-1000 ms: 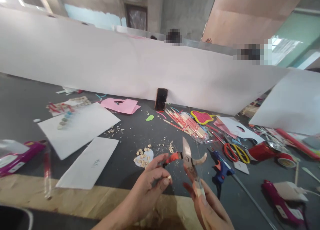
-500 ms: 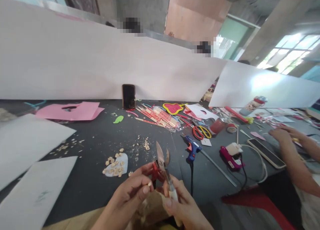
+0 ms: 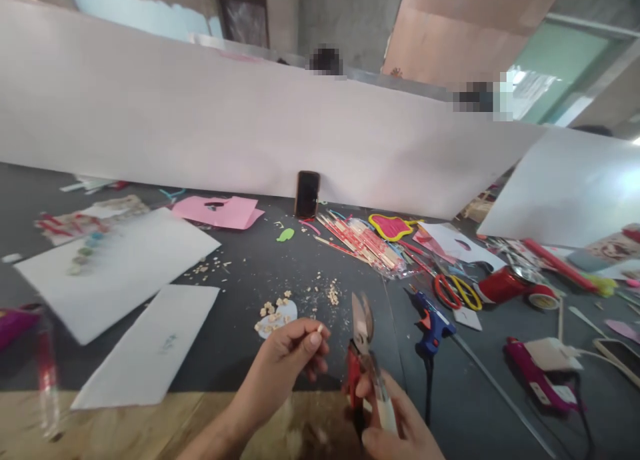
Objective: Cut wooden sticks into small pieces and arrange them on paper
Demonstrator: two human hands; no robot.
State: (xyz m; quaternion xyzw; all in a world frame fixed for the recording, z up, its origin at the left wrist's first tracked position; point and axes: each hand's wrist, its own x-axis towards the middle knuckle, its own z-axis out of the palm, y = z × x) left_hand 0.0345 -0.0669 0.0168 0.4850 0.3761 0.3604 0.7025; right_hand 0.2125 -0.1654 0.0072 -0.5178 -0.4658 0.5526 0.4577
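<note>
In the head view, my left hand [image 3: 293, 360] is closed in a pinch on a small pale wooden piece [image 3: 320, 329]. My right hand [image 3: 395, 420] is wrapped round pruning shears [image 3: 363, 343] with one red and one whitish handle, blades pointing away from me. Past my left hand lies a white paper cutout [image 3: 287, 311], partly hidden by the hand, with several small wooden pieces [image 3: 269, 307] on it. Tiny wood chips [image 3: 332, 292] are scattered beyond the shears.
A blue glue gun [image 3: 433, 323] with a cord lies right of the shears, near red and yellow scissors [image 3: 456, 292]. Bundled sticks [image 3: 363, 241] and an upright phone [image 3: 307, 193] stand farther back. White sheets [image 3: 150, 353] lie left; a magenta power strip [image 3: 540, 377] lies right.
My view has swung left, so the table's things appear farther right. My left hand, still pinching the small piece, has moved apart from the shears in my right hand.
</note>
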